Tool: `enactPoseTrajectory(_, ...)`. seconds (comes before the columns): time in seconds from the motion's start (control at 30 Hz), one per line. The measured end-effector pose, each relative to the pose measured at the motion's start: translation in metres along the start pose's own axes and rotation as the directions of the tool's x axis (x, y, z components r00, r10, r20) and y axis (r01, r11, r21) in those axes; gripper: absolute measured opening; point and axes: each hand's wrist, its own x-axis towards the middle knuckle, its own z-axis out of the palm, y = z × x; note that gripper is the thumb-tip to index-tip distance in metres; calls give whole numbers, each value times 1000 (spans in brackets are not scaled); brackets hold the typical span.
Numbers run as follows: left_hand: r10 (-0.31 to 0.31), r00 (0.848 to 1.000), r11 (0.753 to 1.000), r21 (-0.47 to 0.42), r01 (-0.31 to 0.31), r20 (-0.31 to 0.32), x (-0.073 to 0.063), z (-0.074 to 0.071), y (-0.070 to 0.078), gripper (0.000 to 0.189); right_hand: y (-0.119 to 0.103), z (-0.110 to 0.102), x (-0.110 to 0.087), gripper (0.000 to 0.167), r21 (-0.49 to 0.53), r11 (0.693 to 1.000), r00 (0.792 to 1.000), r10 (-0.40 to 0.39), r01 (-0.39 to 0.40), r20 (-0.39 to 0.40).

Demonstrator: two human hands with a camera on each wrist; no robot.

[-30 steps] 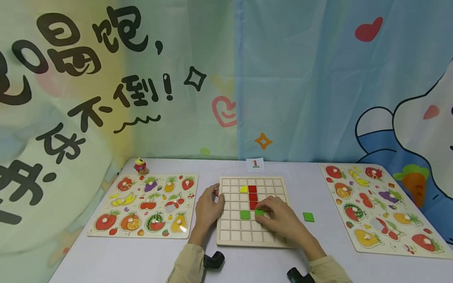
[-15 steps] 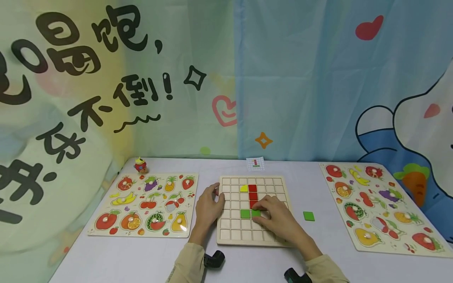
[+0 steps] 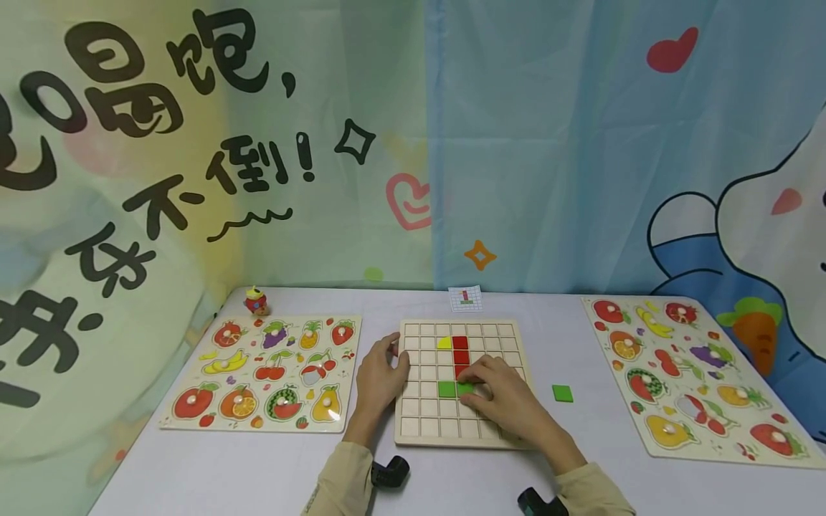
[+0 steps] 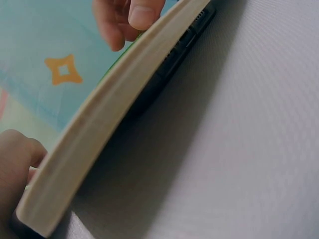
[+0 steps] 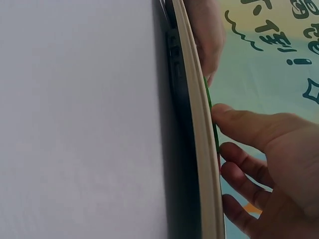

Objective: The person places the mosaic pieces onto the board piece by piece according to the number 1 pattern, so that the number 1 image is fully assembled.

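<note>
A pale wooden grid board lies in front of me, raised on a dark object that shows beneath it in the wrist views. My left hand holds the board's left edge. My right hand pinches a green square tile down at the grid, with fingers partly covering it. Directly left of that tile sits another green tile. Above them runs a column of red tiles, with a yellow tile beside its top. One loose green tile lies right of the board.
Behind the board lies a small pattern card. Fruit puzzle boards flank it, one at left and one at right. A small toy figure stands at the back left. A printed curtain hangs behind the table.
The right hand has moved slightly left with its green tile, bringing it from a gap to right beside the other green tile. The left hand stays at the board's edge.
</note>
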Motion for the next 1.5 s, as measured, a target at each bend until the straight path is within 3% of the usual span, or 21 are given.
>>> enactPoseTrajectory(0.13, -3, 1000, 1000, 0, 3, 0, 0, 0, 0, 38, 4, -5, 0, 18, 24, 999, 999, 32, -32, 8)
enactPoseTrajectory(0.37, -4, 1000, 1000, -1, 4, 1, 0, -1, 1, 38, 25, -24, 1, 17, 0, 1000, 1000, 15, -15, -26)
enactPoseTrajectory(0.5, -2, 1000, 1000, -3, 2, -4, 0, 0, 0, 38, 33, -34, -2, 21, 5, 997, 997, 79, -79, -21)
enactPoseTrajectory(0.83, -5, 1000, 1000, -3, 5, -8, 0, 0, -1, 38, 53, -62, -13, 28, -40, 989, 989, 146, -146, 9)
enactPoseTrajectory(1.0, -4, 1000, 1000, -5, 4, -4, 0, 0, -1, 38, 64, -72, -20, 28, -97, 969, 971, 232, -226, 54)
enactPoseTrajectory(1.2, 3, 1000, 1000, -5, -3, -5, 1, 0, 0, 38, 70, -80, -26, 30, -141, 939, 935, 331, -314, 129)
enactPoseTrajectory(1.5, -15, 1000, 1000, 5, 15, 3, 1, 1, 0, 38, 72, -89, -30, 37, -137, 927, 906, 370, -348, 206)
